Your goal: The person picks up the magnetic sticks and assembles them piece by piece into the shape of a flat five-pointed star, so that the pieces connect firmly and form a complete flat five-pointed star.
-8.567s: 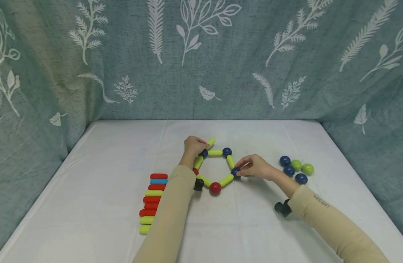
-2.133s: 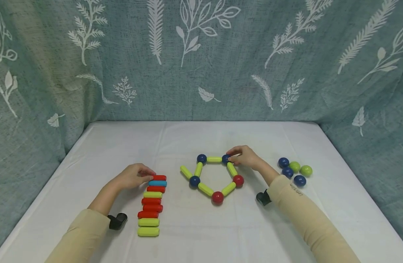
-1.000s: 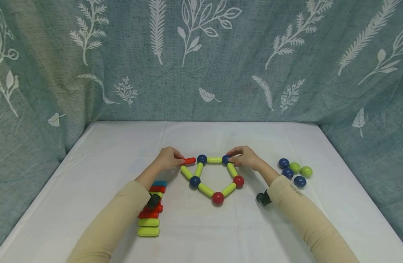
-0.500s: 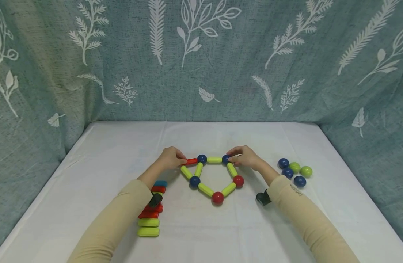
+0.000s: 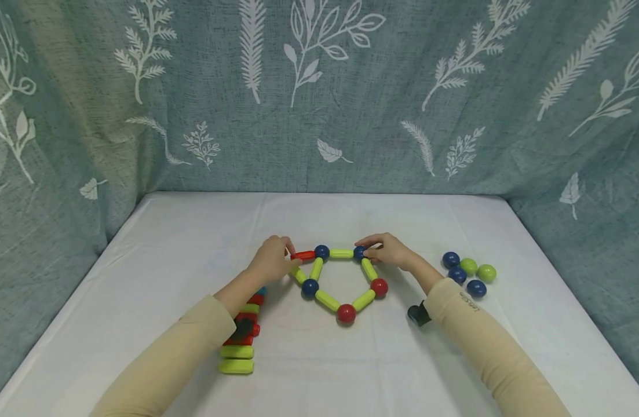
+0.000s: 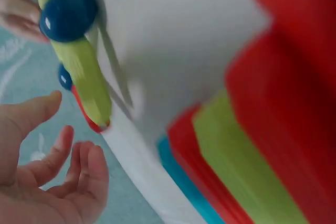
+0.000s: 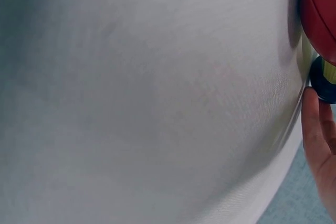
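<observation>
A ring of lime magnetic rods joins blue and red balls on the table. Off its upper-left blue ball (image 5: pixel 321 252) runs a red rod (image 5: pixel 305 255). A lime rod (image 6: pixel 90 85) sticks out from the lower-left blue ball (image 5: pixel 310 288). My left hand (image 5: pixel 274 259) is beside the free ends of both rods; in the left wrist view its thumb and fingers stand apart with nothing between them. My right hand (image 5: pixel 394 253) pinches the upper-right blue ball (image 5: pixel 359 253). Red balls (image 5: pixel 379 287) sit at the ring's right and bottom corners.
A column of red, lime and blue rods (image 5: pixel 237 366) lies at left, partly hidden under my left forearm. Several loose blue and lime balls (image 5: pixel 468 266) sit at right. The white-covered table (image 5: pixel 402 370) ends at a patterned green curtain (image 5: pixel 371 162).
My left hand took a red rod from the top of the column, brought it right and joined it to the upper-left blue ball. Since then its fingers have let go. The right hand stays put.
</observation>
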A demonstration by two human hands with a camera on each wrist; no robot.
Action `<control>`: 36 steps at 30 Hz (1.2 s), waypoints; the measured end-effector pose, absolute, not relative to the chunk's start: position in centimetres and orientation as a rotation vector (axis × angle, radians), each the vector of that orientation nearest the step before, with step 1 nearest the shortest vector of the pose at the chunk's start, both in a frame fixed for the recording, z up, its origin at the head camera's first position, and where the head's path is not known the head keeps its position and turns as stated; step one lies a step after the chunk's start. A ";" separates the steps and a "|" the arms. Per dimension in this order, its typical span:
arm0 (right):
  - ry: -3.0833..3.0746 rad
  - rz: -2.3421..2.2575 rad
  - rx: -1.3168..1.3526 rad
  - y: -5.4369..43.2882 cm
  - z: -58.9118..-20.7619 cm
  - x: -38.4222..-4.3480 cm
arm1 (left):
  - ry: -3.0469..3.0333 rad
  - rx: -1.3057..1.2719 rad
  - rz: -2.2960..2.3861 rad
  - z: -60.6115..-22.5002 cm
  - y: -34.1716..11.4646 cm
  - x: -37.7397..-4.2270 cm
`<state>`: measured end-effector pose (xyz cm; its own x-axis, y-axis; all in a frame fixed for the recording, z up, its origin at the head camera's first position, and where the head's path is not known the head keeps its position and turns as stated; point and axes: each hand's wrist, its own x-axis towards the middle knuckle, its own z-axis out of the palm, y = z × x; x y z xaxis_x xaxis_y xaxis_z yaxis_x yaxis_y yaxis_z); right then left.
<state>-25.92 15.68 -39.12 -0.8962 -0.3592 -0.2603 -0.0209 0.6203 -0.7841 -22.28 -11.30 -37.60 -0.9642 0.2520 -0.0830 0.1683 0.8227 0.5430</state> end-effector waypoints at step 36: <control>2.452 -1.195 -0.311 17.1 -39.9 -24.9 | 2.840 0.918 0.540 -38.6 -5.4 -14.9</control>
